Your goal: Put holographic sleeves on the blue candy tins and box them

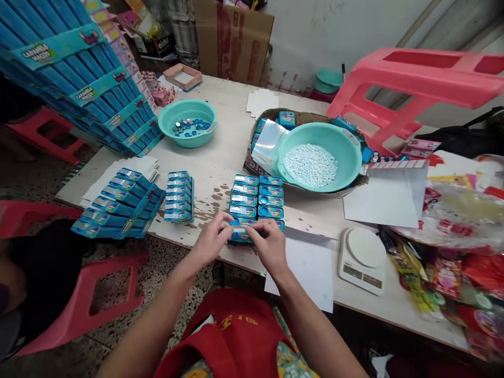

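My left hand [212, 239] and my right hand [271, 242] meet over the near end of a two-column block of small blue tins [244, 200]. Between my fingertips is a small pale strip [239, 229], possibly a clear sticker, pinched at one end by each hand. It lies across a blue tin at the front of the left column. Several tins in the right column show a round hollow in the lid. My right fingers partly hide the front right tin. Left of the block stands a single row of similar blue tins [178, 197].
A teal basin of white pellets [311, 165] rests on a carton of blue boxes. Another teal basin [188, 137] holds small blue and silver discs. Blue display boxes [118, 207] stack at left. A kitchen scale [362, 260] and candy bags [449, 275] lie right.
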Motion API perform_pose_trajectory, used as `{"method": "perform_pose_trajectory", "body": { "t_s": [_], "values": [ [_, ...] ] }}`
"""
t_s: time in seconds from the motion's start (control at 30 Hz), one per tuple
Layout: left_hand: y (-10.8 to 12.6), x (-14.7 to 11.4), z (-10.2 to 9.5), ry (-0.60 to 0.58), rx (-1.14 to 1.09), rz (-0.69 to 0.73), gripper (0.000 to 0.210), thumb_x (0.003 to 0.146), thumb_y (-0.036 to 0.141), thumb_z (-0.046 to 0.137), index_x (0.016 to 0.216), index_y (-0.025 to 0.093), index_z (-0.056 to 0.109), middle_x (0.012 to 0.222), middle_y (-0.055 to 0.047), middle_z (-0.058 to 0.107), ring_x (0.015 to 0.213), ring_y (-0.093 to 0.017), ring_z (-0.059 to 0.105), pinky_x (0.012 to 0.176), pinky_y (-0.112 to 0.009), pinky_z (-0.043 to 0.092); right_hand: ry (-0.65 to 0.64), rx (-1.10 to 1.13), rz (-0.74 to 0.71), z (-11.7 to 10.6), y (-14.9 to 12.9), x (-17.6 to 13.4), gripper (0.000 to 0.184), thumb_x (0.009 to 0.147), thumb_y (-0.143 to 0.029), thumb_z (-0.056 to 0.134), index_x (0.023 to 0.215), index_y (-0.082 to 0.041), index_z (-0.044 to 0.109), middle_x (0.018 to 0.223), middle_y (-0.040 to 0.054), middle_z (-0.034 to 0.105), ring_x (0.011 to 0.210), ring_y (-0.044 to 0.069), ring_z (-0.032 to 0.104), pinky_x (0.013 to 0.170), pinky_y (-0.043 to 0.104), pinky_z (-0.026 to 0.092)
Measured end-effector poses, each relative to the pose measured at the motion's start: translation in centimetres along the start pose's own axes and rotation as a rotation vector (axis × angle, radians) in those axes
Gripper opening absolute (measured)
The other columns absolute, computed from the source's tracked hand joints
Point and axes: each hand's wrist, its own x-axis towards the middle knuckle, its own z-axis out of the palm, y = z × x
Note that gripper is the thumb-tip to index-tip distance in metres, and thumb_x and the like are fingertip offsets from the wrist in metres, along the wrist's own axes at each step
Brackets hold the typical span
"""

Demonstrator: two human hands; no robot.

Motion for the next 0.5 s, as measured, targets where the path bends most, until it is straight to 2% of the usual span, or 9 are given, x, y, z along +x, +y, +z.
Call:
{"method": "perform_pose_trajectory", "body": {
  "t_s": [0.1, 0.2, 0.37, 0.43, 0.5],
  "values": [
    [-1.7, 1.6, -1.9, -0.003, 0.089, 0.034, 0.014, 0.083, 0.028, 0.041, 0.094, 0.021, 0.046, 0.062, 0.005, 0.047, 0.059, -0.011, 0.048, 0.056, -0.021, 0.036, 0.049, -0.161, -0.026, 2.2, -0.1, 0.7, 0.015, 0.077, -0.033, 0.060, 0.070, -0.021, 0.066, 0.080, 0.0034, 0.059, 0.082, 0.019, 0.052, 0.075, 0.032, 0.041],
    [-2.8, 2.8, -2.3, -0.031, 0.148, 0.059, 0.014, 0.083, 0.026, 0.038, 0.094, 0.020, 0.046, 0.062, 0.005, 0.048, 0.060, -0.011, 0.048, 0.057, -0.022, 0.037, 0.096, -0.316, -0.063, 3.3, 0.1, 0.8, 0.015, 0.078, -0.033, 0.059, 0.071, -0.021, 0.066, 0.081, 0.0037, 0.058, 0.083, 0.020, 0.049, 0.076, 0.033, 0.038],
    [-4.7, 3.9, -1.1, -0.005, 0.182, 0.036, 0.017, 0.085, 0.027, 0.035, 0.096, 0.020, 0.045, 0.063, 0.005, 0.051, 0.058, -0.011, 0.049, 0.056, -0.023, 0.038, 0.136, -0.512, -0.098, 4.3, 0.8, 1.3, 0.015, 0.078, -0.031, 0.058, 0.068, -0.020, 0.063, 0.085, 0.0057, 0.057, 0.085, 0.022, 0.045, 0.074, 0.034, 0.034],
    [-5.5, 4.0, -0.4, 0.050, 0.223, 0.005, 0.021, 0.086, 0.029, 0.035, 0.102, 0.020, 0.045, 0.067, 0.003, 0.054, 0.062, -0.013, 0.053, 0.059, -0.024, 0.040, 0.154, -0.521, -0.091, 4.0, 0.9, 1.7, 0.012, 0.078, -0.030, 0.057, 0.080, -0.019, 0.061, 0.089, 0.0067, 0.055, 0.086, 0.022, 0.045, 0.073, 0.034, 0.036],
    [-6.2, 3.8, 0.3, 0.119, 0.306, -0.060, 0.025, 0.085, 0.031, 0.039, 0.107, 0.019, 0.047, 0.071, 0.000, 0.058, 0.067, -0.016, 0.057, 0.062, -0.026, 0.042, 0.167, -0.481, -0.107, 3.5, 1.1, 1.8, 0.021, 0.079, -0.027, 0.055, 0.097, -0.017, 0.057, 0.095, 0.0079, 0.054, 0.089, 0.022, 0.046, 0.075, 0.034, 0.038]
  ]
}}
